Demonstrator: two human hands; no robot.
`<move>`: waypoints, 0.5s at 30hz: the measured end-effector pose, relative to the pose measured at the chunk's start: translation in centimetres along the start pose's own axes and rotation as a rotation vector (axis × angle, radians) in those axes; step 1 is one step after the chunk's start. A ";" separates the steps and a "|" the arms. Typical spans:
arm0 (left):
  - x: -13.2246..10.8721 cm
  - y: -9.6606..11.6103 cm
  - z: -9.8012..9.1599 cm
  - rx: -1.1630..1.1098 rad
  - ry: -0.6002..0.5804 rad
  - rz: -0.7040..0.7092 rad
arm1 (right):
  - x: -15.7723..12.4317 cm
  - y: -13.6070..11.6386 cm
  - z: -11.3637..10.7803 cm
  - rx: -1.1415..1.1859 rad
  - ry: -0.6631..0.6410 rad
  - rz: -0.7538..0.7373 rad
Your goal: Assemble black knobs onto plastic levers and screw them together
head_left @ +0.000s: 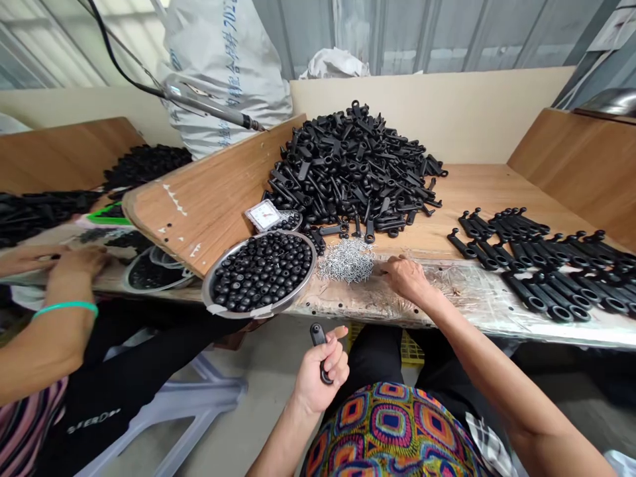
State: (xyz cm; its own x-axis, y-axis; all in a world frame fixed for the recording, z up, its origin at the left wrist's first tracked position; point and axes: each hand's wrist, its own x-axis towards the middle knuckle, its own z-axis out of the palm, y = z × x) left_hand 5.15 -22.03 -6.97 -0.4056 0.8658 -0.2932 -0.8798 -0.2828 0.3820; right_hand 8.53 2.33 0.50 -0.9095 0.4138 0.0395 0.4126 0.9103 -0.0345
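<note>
My left hand [320, 366] is closed around a black plastic handle part [318, 344], held upright over my lap below the table edge. My right hand [406, 277] rests on the plastic-covered front edge of the table, fingers curled together beside a small heap of silver pins [346, 260]; what it pinches is too small to see. A metal bowl [214, 291] full of black round beads [262, 268] sits left of the pins. Behind them lies a big pile of black handle parts [352, 165].
Rows of black handle parts [551, 265] lie at the right of the table. A wooden divider [209, 192] slants at the left. Beyond it a co-worker's hands [54, 262], one with a green wristband, work at another station. A white sack [223, 66] stands behind.
</note>
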 end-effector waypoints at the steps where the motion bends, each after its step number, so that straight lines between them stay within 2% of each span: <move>1: 0.1 0.1 0.1 -0.017 0.002 -0.011 | 0.2 -0.3 -0.1 -0.005 0.003 -0.035; 4: 0.4 0.4 0.5 -0.059 -0.006 -0.046 | 0.7 -1.5 -0.3 -0.015 -0.003 -0.156; 7: 0.8 0.5 0.8 -0.098 -0.034 -0.091 | 1.4 -2.0 -0.1 -0.019 -0.030 -0.216; 11: 1.1 0.3 1.2 -0.149 -0.070 -0.139 | 2.1 -1.3 0.7 0.002 -0.039 -0.298; 15: 1.2 0.3 1.6 -0.181 -0.085 -0.171 | 2.0 -0.4 1.5 0.038 0.046 -0.387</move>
State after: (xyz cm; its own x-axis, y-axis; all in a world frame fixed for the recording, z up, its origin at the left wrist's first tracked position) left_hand 4.80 -20.38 -5.81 -0.2314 0.9369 -0.2622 -0.9669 -0.1917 0.1684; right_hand 6.44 2.77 -0.92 -0.9939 0.0413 0.1019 0.0369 0.9983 -0.0454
